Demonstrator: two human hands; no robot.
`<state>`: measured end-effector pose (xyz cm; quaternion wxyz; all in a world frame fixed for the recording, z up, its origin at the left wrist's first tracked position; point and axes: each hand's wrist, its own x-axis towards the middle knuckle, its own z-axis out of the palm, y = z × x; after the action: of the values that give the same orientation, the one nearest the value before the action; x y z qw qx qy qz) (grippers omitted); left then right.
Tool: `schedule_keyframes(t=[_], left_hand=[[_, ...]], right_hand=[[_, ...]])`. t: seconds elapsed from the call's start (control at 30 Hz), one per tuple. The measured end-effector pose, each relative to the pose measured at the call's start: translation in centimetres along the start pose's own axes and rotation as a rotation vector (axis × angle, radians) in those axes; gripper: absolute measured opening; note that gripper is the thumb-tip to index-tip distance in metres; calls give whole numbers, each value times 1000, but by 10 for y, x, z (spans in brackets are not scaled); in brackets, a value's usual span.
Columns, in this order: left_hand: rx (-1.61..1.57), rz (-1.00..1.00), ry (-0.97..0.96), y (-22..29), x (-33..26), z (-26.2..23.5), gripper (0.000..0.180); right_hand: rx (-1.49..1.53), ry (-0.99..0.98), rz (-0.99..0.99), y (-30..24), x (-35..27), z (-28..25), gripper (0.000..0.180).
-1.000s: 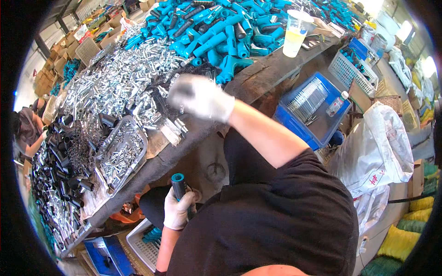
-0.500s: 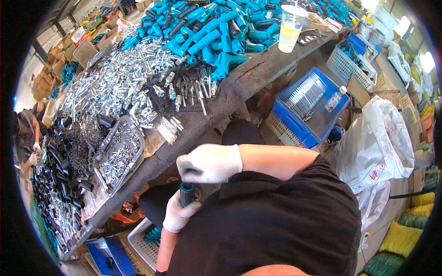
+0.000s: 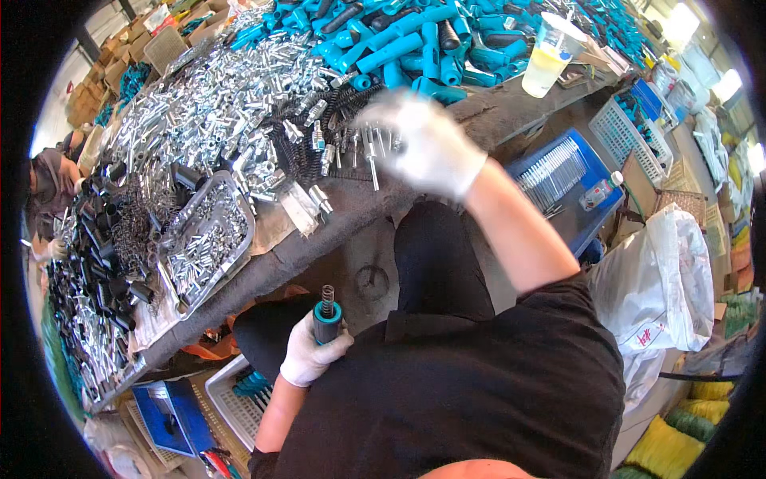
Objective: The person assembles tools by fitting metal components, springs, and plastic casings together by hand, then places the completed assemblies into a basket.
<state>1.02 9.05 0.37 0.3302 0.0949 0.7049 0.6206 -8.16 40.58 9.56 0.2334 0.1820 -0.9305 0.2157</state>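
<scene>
My gloved left hand (image 3: 309, 357) is wrapped round a black and teal cylindrical handle (image 3: 326, 322), held upright in front of my body. A coil spring (image 3: 328, 298) stands out of its upper end. Over the bench, my gloved right hand (image 3: 427, 148) is smeared by motion, so its fingers cannot be read. It is beside a few thin metal rods (image 3: 372, 160) and the heap of dark springs (image 3: 299, 156). Shiny metal fittings (image 3: 215, 108) are piled to the left of that, and teal handles (image 3: 399, 60) lie behind.
A grey tray (image 3: 250, 231) of small metal pins rests on the bench, with black sleeves (image 3: 88, 247) further left. A plastic cup (image 3: 546, 68) stands near the bench edge. Rightward are a blue bin (image 3: 590, 148) and white sack (image 3: 658, 287). Another person (image 3: 57, 188) works at far left.
My right hand has left the top of the handle and moved up and right to the bench parts. The spring on the handle is now exposed. My left hand keeps its hold.
</scene>
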Motion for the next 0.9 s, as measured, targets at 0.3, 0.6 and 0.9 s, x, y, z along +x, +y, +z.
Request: schedule_keyframes(t=[0.3, 0.6, 0.9], left_hand=[[-115, -20, -14, 2, 15, 7, 23], [-78, -37, -1, 11, 9, 10, 25], [-31, 0, -27, 10, -4, 6, 28]], right_hand=[[-743, -39, 234, 137, 17, 12, 45], [-2, 295, 334, 92, 7, -16, 58], [338, -180, 113, -30, -27, -19, 52]])
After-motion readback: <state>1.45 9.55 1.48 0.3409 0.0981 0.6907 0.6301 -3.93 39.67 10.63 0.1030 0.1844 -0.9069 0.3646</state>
